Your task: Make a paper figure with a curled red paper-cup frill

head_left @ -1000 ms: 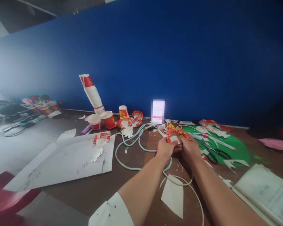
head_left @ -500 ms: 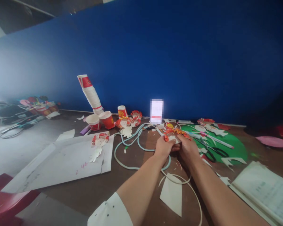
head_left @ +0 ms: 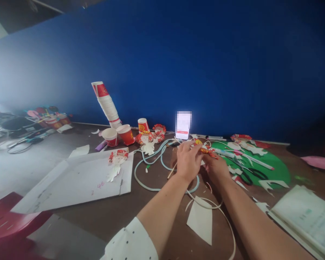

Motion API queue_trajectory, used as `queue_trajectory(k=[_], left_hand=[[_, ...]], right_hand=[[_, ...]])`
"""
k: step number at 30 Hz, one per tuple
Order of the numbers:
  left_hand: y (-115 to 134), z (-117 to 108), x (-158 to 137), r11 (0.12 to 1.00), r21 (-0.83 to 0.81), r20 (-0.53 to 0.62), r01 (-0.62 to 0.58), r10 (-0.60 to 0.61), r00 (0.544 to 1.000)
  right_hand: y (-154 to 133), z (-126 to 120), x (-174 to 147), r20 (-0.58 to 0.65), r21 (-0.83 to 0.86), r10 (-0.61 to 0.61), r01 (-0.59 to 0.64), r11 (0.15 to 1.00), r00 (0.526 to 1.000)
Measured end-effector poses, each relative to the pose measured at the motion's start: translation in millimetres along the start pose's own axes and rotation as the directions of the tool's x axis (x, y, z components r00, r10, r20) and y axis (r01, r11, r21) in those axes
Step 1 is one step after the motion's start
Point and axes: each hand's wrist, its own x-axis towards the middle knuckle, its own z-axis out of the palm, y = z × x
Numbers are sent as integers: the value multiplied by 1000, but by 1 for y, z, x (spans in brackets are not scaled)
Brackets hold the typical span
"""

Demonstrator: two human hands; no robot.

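A small paper cut-out (head_left: pixel 209 153) with a crinkled red and orange edge is between my two hands. My right hand (head_left: pixel 216 167) holds it from below and the right, fingers bent and partly hidden. Curled over its left side is my left hand (head_left: pixel 189 160), thumb and fingertips at the coloured edge. From under the left palm juts a thin pale stick (head_left: pixel 172 171); whether that hand grips it, I cannot tell. Blue-white cable (head_left: pixel 148 189) loops around the left hand. Past my fingers stands a lit phone (head_left: pixel 182 126), partly blurred out.
Red paper cups (head_left: pixel 125 134) and a tall leaning cup stack (head_left: pixel 108 108) stand left. A similar cut-out (head_left: pixel 116 166) lies on a white board (head_left: pixel 78 184). Scissors (head_left: pixel 250 173), pens and scraps cover a green disc (head_left: pixel 280 171). An open notebook (head_left: pixel 306 220) lies right; a blue wall rises behind.
My left hand has turned palm down over the cut-out, which is now tilted and seen more edge-on. The pale stick now shows under the left palm. The whole view has shifted slightly.
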Motion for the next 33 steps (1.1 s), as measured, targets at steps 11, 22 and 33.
queue_trajectory(k=[11, 22, 33], left_hand=[[-9, 0, 0, 989, 118, 43, -86, 81, 996], [-15, -2, 0, 976, 178, 28, -126, 123, 992], [-14, -1, 0, 986, 120, 90, -117, 107, 990]], right_hand=[[-2, 1, 2, -14, 5, 12, -12, 1000, 1000], [9, 3, 8, 64, -124, -127, 134, 983, 990], [7, 1, 5, 74, -95, -98, 105, 990, 992]])
